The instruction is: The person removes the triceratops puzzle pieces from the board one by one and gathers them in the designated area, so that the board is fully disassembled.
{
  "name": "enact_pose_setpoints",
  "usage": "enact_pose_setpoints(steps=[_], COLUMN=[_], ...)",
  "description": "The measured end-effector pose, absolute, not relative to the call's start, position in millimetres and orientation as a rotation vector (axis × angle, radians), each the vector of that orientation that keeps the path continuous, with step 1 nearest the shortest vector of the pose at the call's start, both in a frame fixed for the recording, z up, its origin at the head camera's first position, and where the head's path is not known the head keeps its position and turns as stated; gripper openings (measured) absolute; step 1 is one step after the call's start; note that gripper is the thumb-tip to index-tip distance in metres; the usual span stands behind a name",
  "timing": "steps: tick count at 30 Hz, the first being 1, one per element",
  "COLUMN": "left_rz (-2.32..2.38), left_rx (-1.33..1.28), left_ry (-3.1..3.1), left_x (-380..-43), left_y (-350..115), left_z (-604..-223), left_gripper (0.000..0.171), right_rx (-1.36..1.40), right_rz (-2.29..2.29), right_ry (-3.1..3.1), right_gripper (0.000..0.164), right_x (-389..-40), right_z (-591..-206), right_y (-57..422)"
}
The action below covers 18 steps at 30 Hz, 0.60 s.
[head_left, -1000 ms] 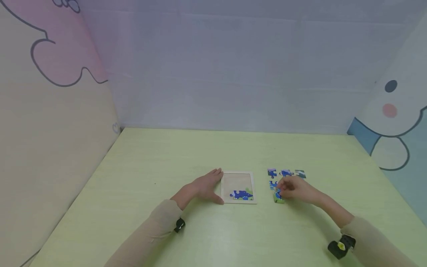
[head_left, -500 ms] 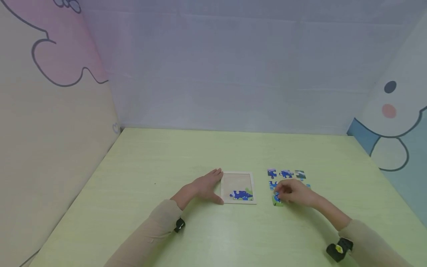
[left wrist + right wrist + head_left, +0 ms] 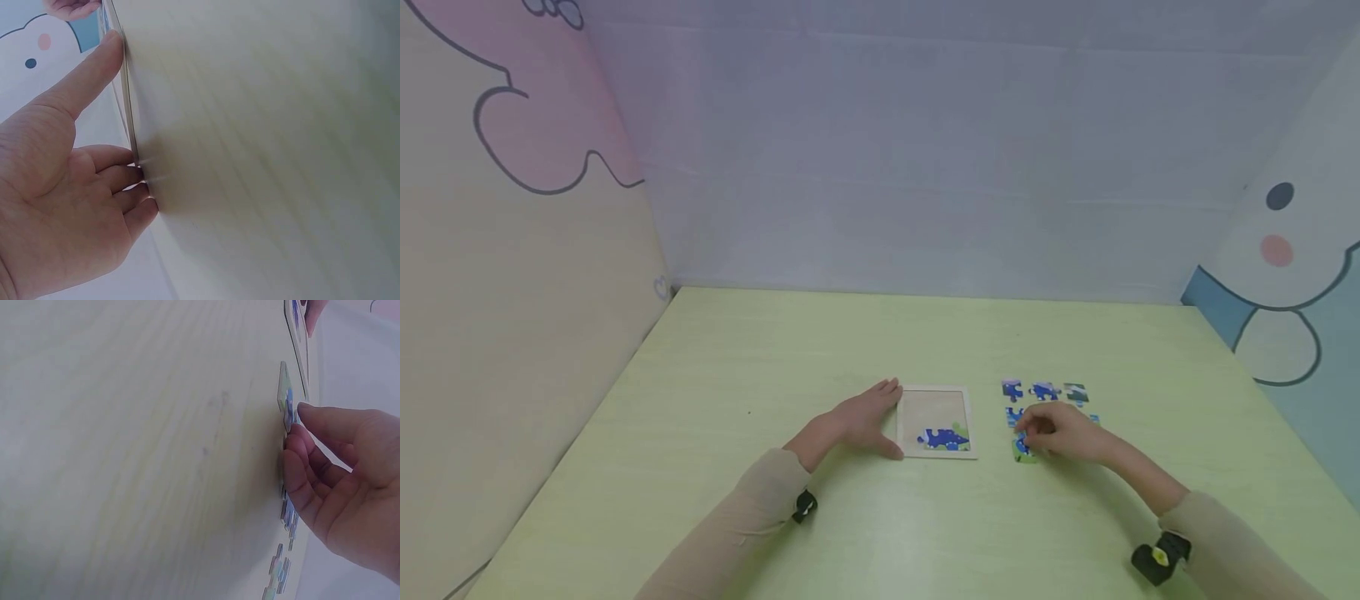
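A pale wooden puzzle tray [image 3: 932, 410] lies on the table, with joined blue and green pieces [image 3: 945, 438] in its lower right part. My left hand [image 3: 862, 421] touches the tray's left edge, thumb and fingers spread; in the left wrist view the fingertips [image 3: 147, 204] meet that edge. To the right of the tray, my right hand [image 3: 1063, 431] pinches a green and blue puzzle piece [image 3: 1021, 451] between thumb and fingers. That piece looks tilted in the right wrist view, one end raised. The hand hides part of the loose pieces behind it.
Several loose puzzle pieces lie in rows right of the tray, among them a purple and blue one [image 3: 1012, 389], a blue one [image 3: 1043, 390] and a grey-green one [image 3: 1076, 392]. A wall stands behind the table [image 3: 820, 333].
My right hand has shifted slightly left and toward me with the green and blue puzzle piece, then stayed almost still. The left hand and the tray have not moved.
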<state>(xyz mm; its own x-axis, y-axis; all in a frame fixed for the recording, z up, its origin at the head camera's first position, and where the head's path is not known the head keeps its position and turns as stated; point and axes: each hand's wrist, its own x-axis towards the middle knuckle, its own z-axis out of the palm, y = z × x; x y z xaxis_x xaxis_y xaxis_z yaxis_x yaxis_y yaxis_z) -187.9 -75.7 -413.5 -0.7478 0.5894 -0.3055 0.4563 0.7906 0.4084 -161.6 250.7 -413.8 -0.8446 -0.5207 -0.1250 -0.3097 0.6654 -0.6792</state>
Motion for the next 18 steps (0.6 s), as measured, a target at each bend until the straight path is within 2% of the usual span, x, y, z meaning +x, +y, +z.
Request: enact_pose_setpoints(steps=[11,18], left_rz=[0.419,0.416], left_rx=[0.786,0.786], left_ry=[2.561,2.565], left_x=[-188.0,-189.3], left_y=[-74.9,-75.2], left_z=[-414.6,-416.5], left_gripper=[0.098,0.098], right_rx=[-0.71,-0.796], right_rz=[-0.952,-0.973], right_ry=[2.591,2.63], right_gripper=[0.011,0.012], right_x=[-163.7,-172.2], right_z=[-409.2,-412.1], right_y=[250.5,221.8])
